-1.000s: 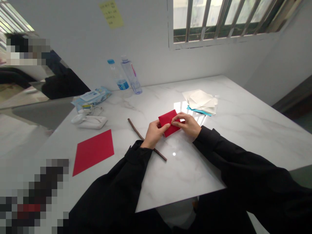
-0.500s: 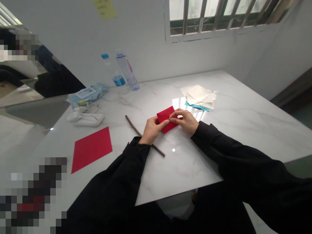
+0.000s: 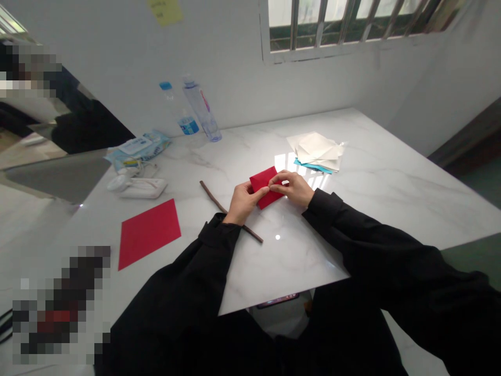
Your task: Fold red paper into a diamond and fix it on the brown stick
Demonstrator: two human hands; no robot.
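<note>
A small folded piece of red paper (image 3: pixel 266 200) is held up between my hands above the marble-patterned table. My left hand (image 3: pixel 243 201) grips its left side, thumb on top and the other fingers mostly hidden behind. My right hand (image 3: pixel 294 188) pinches it near the middle, thumb and index finger meeting close to the left thumb's tip. Under my left wrist a thin brown stick (image 3: pixel 213 197) lies slantwise on the table. Further left, a flat red sheet of paper (image 3: pixel 150 233) rests apart from both hands.
A stack of cream papers (image 3: pixel 318 149) with a blue sheet (image 3: pixel 313 166) below lies beyond my right hand. Two plastic bottles, one blue-capped (image 3: pixel 188 124) and one uncapped-looking (image 3: pixel 211 128), stand by the wall. A wipes pack (image 3: pixel 139 148) and white device (image 3: pixel 143 188) sit left.
The whole view has shifted slightly. Both hands keep their grip on the folded red paper, with hardly any change in the fingers. A phone-like edge now shows below the table's front edge.
</note>
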